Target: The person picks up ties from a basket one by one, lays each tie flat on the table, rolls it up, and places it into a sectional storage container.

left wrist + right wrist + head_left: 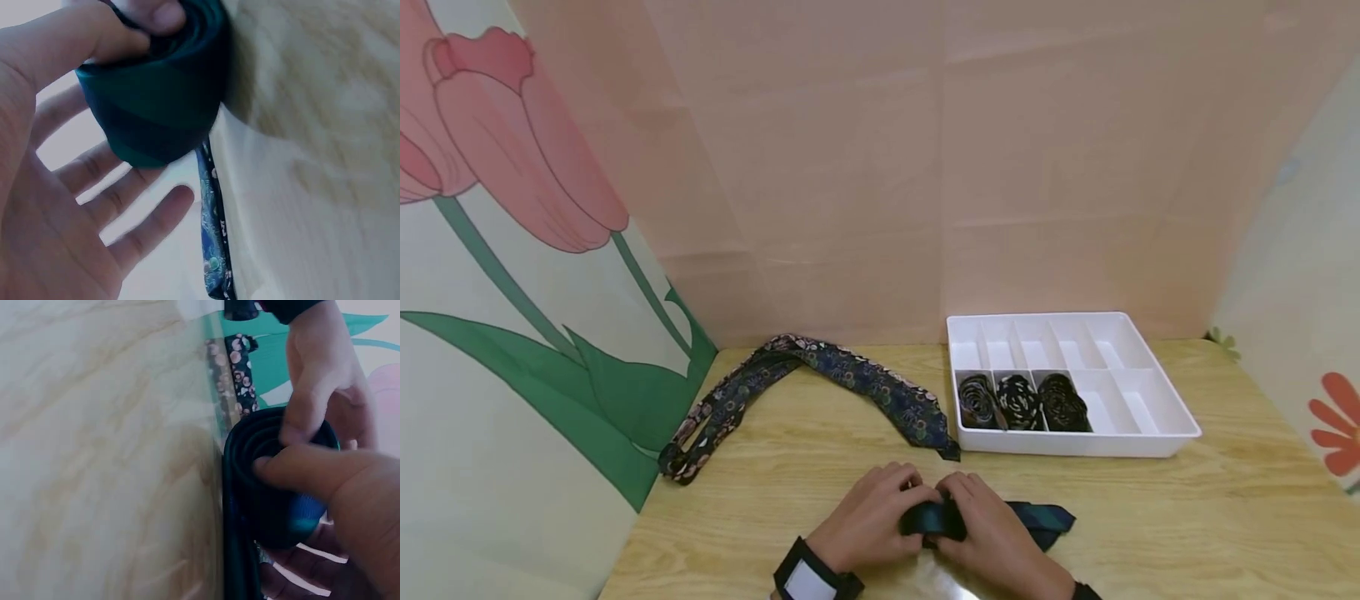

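Note:
A dark green and navy striped necktie (pixel 934 518) is partly wound into a coil at the front of the table. My left hand (pixel 876 517) grips the coil from the left, its thumb on the coiled edge in the left wrist view and its other fingers spread behind. From the opposite side my right hand (pixel 992 533) holds the same coil (pixel 269 506), thumb over the spiral. The flat, pointed tail (pixel 1045 521) of this necktie lies on the table beyond the right hand. Behind the hands, a floral navy necktie (pixel 880 387) lies unrolled in a bent arc.
A white divided tray (pixel 1075 443) stands at the back right. Three dark patterned rolled neckties (pixel 1018 402) occupy front-row compartments at its left. The floral necktie's tip is close to the tray's front left corner. A pink backdrop (pixel 940 167) rises behind the wood-grain table (pixel 1247 500).

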Action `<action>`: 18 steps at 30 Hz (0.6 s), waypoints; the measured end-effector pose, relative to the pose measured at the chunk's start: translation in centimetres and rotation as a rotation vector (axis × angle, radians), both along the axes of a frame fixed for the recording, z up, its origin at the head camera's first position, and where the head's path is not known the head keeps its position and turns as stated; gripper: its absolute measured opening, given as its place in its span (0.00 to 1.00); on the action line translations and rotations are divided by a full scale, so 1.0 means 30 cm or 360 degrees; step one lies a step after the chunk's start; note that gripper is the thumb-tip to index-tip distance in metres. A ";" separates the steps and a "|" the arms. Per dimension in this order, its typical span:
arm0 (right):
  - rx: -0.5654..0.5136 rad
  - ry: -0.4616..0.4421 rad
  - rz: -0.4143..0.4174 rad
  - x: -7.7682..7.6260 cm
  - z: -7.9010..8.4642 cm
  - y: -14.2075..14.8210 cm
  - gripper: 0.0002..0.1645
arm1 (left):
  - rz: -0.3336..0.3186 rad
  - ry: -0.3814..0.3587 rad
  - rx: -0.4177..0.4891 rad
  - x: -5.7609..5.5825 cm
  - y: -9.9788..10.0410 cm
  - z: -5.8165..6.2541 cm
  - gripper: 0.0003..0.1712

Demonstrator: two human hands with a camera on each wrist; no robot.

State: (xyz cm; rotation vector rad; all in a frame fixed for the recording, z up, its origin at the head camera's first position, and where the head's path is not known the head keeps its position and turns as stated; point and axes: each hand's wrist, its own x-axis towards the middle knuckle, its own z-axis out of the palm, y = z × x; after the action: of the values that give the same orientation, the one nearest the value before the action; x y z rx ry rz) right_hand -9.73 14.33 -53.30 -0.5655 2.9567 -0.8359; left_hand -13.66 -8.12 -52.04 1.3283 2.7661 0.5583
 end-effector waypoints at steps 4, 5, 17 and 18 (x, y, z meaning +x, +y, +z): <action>0.0063 0.0063 0.0029 0.000 0.002 -0.002 0.33 | -0.0017 -0.0039 0.0008 -0.002 -0.004 -0.003 0.30; 0.0079 0.0047 0.0036 -0.001 0.004 -0.001 0.34 | -0.0015 -0.0045 0.0008 -0.003 -0.005 -0.003 0.30; 0.0162 -0.0048 0.0109 -0.008 0.011 0.044 0.30 | 0.0060 -0.0113 0.0000 -0.011 -0.033 0.002 0.26; 0.0151 -0.0048 0.0101 -0.008 0.012 0.042 0.32 | 0.0047 -0.0094 0.0002 -0.010 -0.032 0.003 0.25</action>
State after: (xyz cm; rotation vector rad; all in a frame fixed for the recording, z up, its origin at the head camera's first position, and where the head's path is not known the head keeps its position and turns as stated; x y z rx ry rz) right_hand -9.95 15.58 -52.95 -0.6317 2.9154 -0.6886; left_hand -13.96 -9.08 -51.94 1.2521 2.7425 0.5905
